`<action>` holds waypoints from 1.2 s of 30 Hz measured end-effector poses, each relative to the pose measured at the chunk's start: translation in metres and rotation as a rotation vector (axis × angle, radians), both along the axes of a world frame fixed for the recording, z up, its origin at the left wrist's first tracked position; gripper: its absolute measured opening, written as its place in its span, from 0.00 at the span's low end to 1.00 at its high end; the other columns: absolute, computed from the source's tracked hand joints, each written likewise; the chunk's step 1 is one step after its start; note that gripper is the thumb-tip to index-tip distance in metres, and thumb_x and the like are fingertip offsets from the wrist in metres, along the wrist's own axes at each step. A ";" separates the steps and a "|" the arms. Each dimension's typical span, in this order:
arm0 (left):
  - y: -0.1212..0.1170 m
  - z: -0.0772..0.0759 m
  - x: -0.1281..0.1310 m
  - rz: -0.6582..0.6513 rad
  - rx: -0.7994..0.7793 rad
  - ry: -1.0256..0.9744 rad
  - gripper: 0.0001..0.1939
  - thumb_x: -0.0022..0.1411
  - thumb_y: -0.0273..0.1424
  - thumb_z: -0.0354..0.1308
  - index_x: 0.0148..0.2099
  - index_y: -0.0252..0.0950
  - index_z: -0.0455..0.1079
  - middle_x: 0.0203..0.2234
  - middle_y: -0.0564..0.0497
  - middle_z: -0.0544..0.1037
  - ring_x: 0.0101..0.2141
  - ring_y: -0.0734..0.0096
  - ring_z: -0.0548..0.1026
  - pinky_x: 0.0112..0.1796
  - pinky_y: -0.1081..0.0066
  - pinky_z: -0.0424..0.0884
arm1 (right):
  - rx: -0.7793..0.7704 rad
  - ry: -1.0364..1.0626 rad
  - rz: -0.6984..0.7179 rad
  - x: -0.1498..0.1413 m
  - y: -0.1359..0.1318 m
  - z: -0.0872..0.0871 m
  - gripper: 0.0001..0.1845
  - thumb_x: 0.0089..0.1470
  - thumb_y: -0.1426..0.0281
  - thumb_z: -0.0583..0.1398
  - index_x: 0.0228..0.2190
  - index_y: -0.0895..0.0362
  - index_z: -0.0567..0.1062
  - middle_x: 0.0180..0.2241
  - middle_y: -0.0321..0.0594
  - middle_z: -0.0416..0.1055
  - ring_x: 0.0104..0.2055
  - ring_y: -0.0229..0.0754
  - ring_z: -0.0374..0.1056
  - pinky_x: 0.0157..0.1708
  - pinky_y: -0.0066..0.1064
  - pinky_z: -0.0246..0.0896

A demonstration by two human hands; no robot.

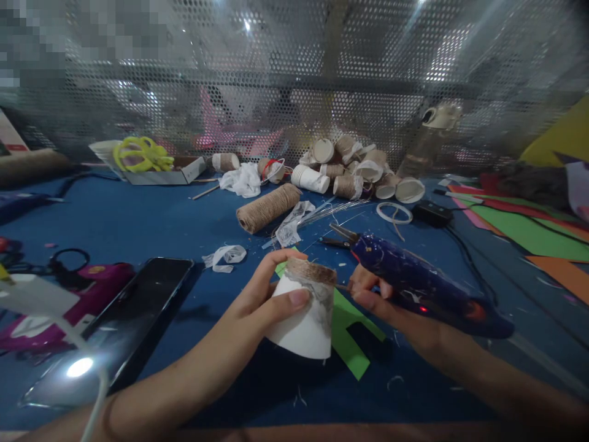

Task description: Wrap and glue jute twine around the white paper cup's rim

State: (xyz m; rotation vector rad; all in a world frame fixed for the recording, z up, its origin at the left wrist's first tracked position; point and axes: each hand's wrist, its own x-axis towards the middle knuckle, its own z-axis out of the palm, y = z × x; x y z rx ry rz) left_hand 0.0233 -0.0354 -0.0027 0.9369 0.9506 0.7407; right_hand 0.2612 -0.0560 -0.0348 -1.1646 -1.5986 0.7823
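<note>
head view: paper cup [294, 334] at clock centre, slightly tilted, narrow end up, a band of twine [306, 270] around that end. left hand [269, 301] reaches in from 7 o'clock, clamped on the cup: thumb across the near wall, other fingers behind. grip probably chosen to steady the cup while leaving its right side free.

right hand [375, 294], at 3 o'clock, is closed around a blue glue gun [405, 273], red light lit. nozzle points to about 10 o'clock, past the cup's far side, likely to keep a hot tip off the fingers. the same hand's fingertips pinch a loose strand [343, 287] running to the band; sharing both jobs seems to spare the person laying the gun down.

roll of twine [269, 209] on its side at 11 o'clock, apparently kept within reach. scissors [335, 243] at 1 o'clock, partly hidden by the gun. green paper [352, 344] at 5 o'clock, partly behind the cup. wrapped cups [347, 186] heaped towards 12 and 1 o'clock near the mesh panel [276, 73], perhaps to save near space. phone [151, 301] flat at 9 o'clock.
</note>
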 end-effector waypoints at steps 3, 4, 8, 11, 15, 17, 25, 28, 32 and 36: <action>0.002 -0.003 -0.001 -0.018 -0.003 -0.030 0.25 0.60 0.42 0.70 0.56 0.51 0.66 0.35 0.59 0.80 0.35 0.64 0.81 0.35 0.70 0.72 | 0.008 0.010 0.016 0.000 0.001 -0.003 0.08 0.58 0.60 0.70 0.34 0.46 0.78 0.33 0.31 0.78 0.38 0.42 0.76 0.43 0.37 0.75; 0.002 -0.004 -0.001 -0.019 -0.009 -0.044 0.24 0.60 0.41 0.70 0.56 0.51 0.66 0.35 0.58 0.80 0.35 0.64 0.81 0.35 0.70 0.72 | 0.008 0.003 0.012 0.000 0.001 -0.003 0.07 0.58 0.60 0.70 0.34 0.46 0.78 0.33 0.30 0.78 0.38 0.42 0.76 0.43 0.36 0.74; 0.004 -0.007 0.000 -0.052 -0.023 -0.119 0.20 0.61 0.39 0.69 0.53 0.48 0.69 0.37 0.56 0.80 0.34 0.65 0.81 0.36 0.70 0.72 | 0.011 -0.014 -0.006 -0.002 0.001 0.000 0.08 0.57 0.59 0.71 0.33 0.46 0.79 0.33 0.31 0.78 0.37 0.42 0.76 0.39 0.34 0.73; 0.006 -0.010 0.001 -0.066 -0.048 -0.202 0.18 0.61 0.37 0.69 0.51 0.46 0.69 0.37 0.55 0.82 0.34 0.63 0.82 0.36 0.67 0.73 | -0.007 -0.008 -0.013 -0.003 0.002 0.001 0.10 0.56 0.58 0.71 0.31 0.47 0.79 0.32 0.32 0.77 0.35 0.42 0.75 0.37 0.34 0.73; 0.008 -0.014 0.000 -0.053 -0.072 -0.260 0.17 0.60 0.34 0.71 0.49 0.46 0.71 0.36 0.55 0.84 0.33 0.66 0.80 0.34 0.71 0.71 | -0.027 0.019 -0.025 -0.005 0.001 0.001 0.09 0.55 0.59 0.72 0.31 0.46 0.79 0.31 0.31 0.77 0.33 0.39 0.75 0.34 0.31 0.73; 0.009 -0.015 0.000 -0.066 -0.082 -0.264 0.16 0.61 0.34 0.71 0.48 0.47 0.71 0.36 0.55 0.85 0.33 0.67 0.80 0.34 0.71 0.70 | -0.020 0.032 -0.021 -0.006 0.001 0.002 0.09 0.54 0.61 0.73 0.31 0.46 0.79 0.32 0.30 0.77 0.33 0.38 0.75 0.34 0.29 0.74; 0.003 -0.018 0.000 -0.138 -0.107 -0.236 0.19 0.61 0.43 0.72 0.50 0.45 0.74 0.39 0.53 0.85 0.39 0.63 0.81 0.41 0.68 0.70 | -0.026 0.021 0.029 -0.009 0.002 0.004 0.06 0.57 0.64 0.71 0.32 0.47 0.79 0.32 0.29 0.77 0.33 0.36 0.75 0.35 0.26 0.74; 0.000 -0.017 -0.001 -0.207 -0.071 -0.217 0.25 0.59 0.45 0.74 0.55 0.47 0.72 0.41 0.53 0.84 0.44 0.61 0.80 0.44 0.66 0.70 | -0.003 0.014 0.017 -0.010 0.002 0.004 0.06 0.57 0.62 0.71 0.33 0.46 0.79 0.33 0.30 0.77 0.34 0.38 0.75 0.36 0.29 0.75; 0.000 -0.015 -0.001 -0.197 -0.065 -0.153 0.35 0.56 0.44 0.76 0.61 0.47 0.67 0.48 0.51 0.82 0.45 0.60 0.80 0.47 0.63 0.71 | 0.021 -0.004 -0.015 -0.012 0.003 0.002 0.08 0.56 0.61 0.72 0.32 0.47 0.79 0.32 0.33 0.77 0.33 0.42 0.76 0.37 0.34 0.76; 0.000 -0.011 0.002 -0.115 -0.083 -0.133 0.37 0.56 0.38 0.76 0.64 0.47 0.65 0.55 0.49 0.81 0.46 0.61 0.80 0.47 0.63 0.71 | 0.042 0.036 -0.040 -0.014 0.004 0.000 0.08 0.55 0.62 0.72 0.32 0.48 0.79 0.31 0.31 0.80 0.32 0.40 0.77 0.38 0.33 0.76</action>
